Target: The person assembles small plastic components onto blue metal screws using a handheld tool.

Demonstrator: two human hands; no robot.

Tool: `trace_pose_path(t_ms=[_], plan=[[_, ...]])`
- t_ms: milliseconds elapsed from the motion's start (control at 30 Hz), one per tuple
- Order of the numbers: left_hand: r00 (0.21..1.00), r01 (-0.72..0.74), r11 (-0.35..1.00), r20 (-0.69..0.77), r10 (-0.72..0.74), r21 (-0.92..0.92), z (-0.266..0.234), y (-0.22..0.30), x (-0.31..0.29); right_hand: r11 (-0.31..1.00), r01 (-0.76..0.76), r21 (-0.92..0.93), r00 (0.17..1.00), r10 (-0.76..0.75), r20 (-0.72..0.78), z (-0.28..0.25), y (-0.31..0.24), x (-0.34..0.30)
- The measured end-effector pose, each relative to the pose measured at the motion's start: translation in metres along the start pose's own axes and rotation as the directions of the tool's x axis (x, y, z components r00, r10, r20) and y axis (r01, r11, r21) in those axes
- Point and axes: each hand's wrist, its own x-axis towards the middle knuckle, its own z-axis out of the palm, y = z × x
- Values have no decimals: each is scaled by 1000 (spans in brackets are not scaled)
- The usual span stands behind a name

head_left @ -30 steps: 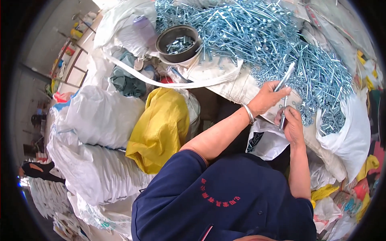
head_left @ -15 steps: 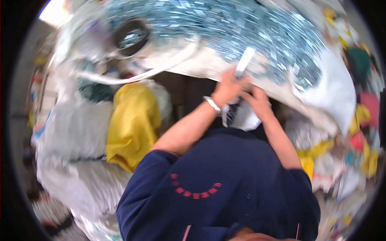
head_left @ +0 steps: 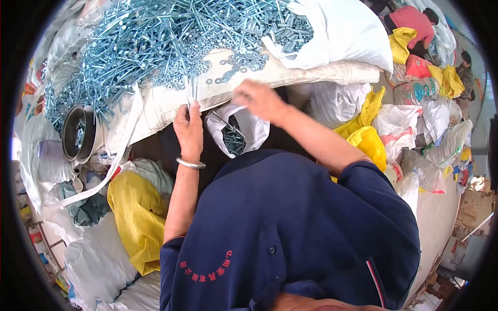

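Observation:
My left hand (head_left: 189,130), with a silver bracelet on its wrist, is closed around a few long thin metal bolts (head_left: 192,89) that stick up from its fingers. My right hand (head_left: 259,101) hovers just above the rim of a white bag (head_left: 257,129); its fingers look curled but are smeared by motion, so what they hold cannot be made out. Inside the bag lie many dark bolts (head_left: 233,141), and one leans slantwise at its mouth. Beyond both hands spreads a big pile of bluish bolts (head_left: 140,41), with loose washers (head_left: 225,72) along its near edge.
Short metal sleeves (head_left: 293,33) lie beside a white sack (head_left: 347,36). At left are a dark round pan (head_left: 79,133), a white strap (head_left: 111,179) and a yellow sack (head_left: 136,223). Filled bags (head_left: 399,127) line the right. Two people (head_left: 415,26) are at the far right.
The view has swung to the right. My hands, close together before over the bag, are now apart, the right one raised above the bag's rim. The bag's contents now show clearly.

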Motion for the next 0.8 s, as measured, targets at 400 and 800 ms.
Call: trace_pose_path(t_ms=[400, 800], plan=[[971, 205, 952, 168, -169, -229, 10, 16, -8, 435, 63, -898, 990, 87, 111, -122, 98, 45], [947, 236, 926, 284, -150, -296, 23, 43, -15, 382, -239, 893, 940, 323, 113, -69, 11, 51]])
